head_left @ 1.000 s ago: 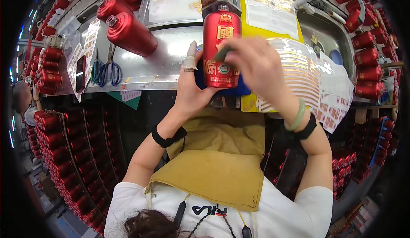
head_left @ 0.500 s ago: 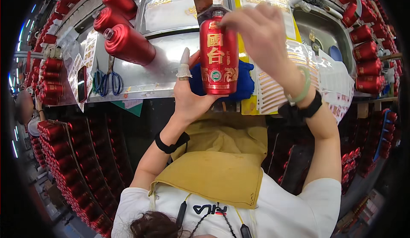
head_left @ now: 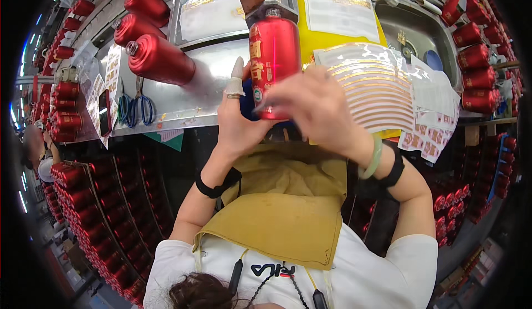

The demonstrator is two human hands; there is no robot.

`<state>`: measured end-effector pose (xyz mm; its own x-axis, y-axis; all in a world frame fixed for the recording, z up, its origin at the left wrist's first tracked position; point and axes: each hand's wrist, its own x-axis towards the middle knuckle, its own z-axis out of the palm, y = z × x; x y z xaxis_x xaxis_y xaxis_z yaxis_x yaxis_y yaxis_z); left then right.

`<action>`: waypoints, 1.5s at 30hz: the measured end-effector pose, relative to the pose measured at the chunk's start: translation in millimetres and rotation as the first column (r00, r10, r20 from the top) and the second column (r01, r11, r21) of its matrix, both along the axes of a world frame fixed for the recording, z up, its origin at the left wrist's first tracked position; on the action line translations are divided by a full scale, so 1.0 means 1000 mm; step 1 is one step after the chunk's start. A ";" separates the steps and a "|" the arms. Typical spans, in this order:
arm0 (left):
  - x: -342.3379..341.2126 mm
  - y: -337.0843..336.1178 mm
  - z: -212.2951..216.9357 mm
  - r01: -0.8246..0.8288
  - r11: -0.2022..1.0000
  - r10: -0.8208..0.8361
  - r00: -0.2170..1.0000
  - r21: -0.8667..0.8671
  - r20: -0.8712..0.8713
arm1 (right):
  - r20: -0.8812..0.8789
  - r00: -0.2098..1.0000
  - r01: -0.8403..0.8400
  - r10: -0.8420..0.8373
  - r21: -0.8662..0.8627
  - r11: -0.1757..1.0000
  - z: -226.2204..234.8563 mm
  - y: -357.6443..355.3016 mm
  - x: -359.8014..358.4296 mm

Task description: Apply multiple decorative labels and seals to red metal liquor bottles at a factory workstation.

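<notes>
At the upper left of the frame three red bottles (head_left: 158,59) lie on the steel worktop (head_left: 199,95), with blue-handled scissors (head_left: 138,109) below them. At centre the left hand (head_left: 238,123) grips a red bottle (head_left: 274,59) from behind; the right hand (head_left: 318,106), blurred, closes on its lower front. A sheet of gold strip labels (head_left: 377,95) lies right.

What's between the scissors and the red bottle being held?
Head view: the left hand, with a taped finger, sits between the blue scissors and the red bottle.
</notes>
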<state>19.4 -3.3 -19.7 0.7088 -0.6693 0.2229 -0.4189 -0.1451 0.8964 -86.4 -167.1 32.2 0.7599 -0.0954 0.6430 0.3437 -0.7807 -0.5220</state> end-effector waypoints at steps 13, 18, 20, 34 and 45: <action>0.013 0.003 -0.001 0.101 0.987 -0.118 0.983 0.127 0.141 | 0.153 0.946 0.303 -0.285 -0.112 0.946 -0.021 -0.038 0.009; 0.014 0.000 0.002 0.080 0.986 -0.073 0.996 0.149 -0.058 | -0.008 0.995 -0.095 0.096 0.010 0.995 -0.009 -0.002 -0.016; 0.010 -0.001 0.009 0.086 0.984 -0.085 0.996 0.155 -0.014 | 0.082 0.969 0.215 -0.232 0.171 0.962 -0.021 -0.023 0.003; -0.003 0.010 0.030 -0.055 0.990 -0.004 0.909 0.130 0.416 | -0.136 0.990 0.132 -0.031 0.844 0.519 -0.020 -0.019 -0.038; -0.011 0.001 0.023 0.044 0.999 -0.040 0.958 -0.006 0.285 | -0.534 0.702 0.470 -0.471 -0.148 0.870 -0.034 -0.168 -0.033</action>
